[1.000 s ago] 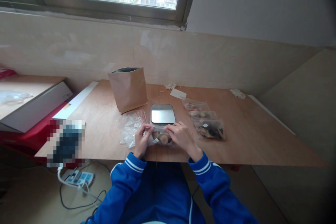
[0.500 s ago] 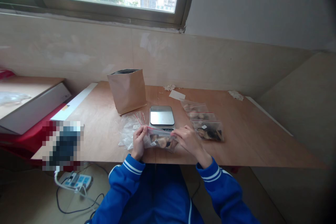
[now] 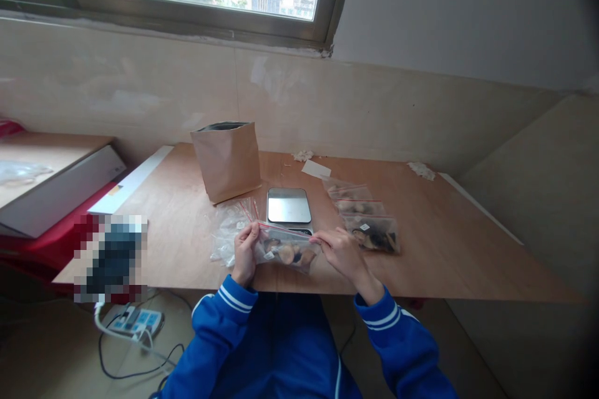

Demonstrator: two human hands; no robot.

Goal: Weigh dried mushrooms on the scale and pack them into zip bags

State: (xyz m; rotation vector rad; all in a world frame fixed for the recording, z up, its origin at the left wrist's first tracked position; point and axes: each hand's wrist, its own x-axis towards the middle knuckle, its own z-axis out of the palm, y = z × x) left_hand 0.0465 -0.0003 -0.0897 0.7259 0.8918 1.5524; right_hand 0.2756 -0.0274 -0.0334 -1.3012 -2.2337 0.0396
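Note:
Between my hands is a clear zip-lock bag [image 3: 287, 254] with a red strip along its top, holding brown and dark dried pieces. My left hand [image 3: 245, 251] pinches its upper left corner. The fingers of my right hand [image 3: 340, 254] are closed on the upper right end of the seal. Just behind the bag stands a kitchen scale [image 3: 289, 206] with a bare shiny plate; the bag partly covers its display. Several clear plastic bags [image 3: 224, 234] lie beside my left hand. Beyond my right hand, a filled zip-lock bag [image 3: 372, 234] lies with others overlapping behind it.
A brown paper bag [image 3: 227, 159] stands open at the back left of the wooden table [image 3: 458, 249]. White card [image 3: 316, 168] lies behind the scale. A blurred-out dark object [image 3: 115, 255] is at the left edge, above a power strip [image 3: 135, 321] with cables on the floor.
My right hand has slid a little to the right along the top of the bag, and the bag is stretched slightly wider. My left hand keeps its pinch.

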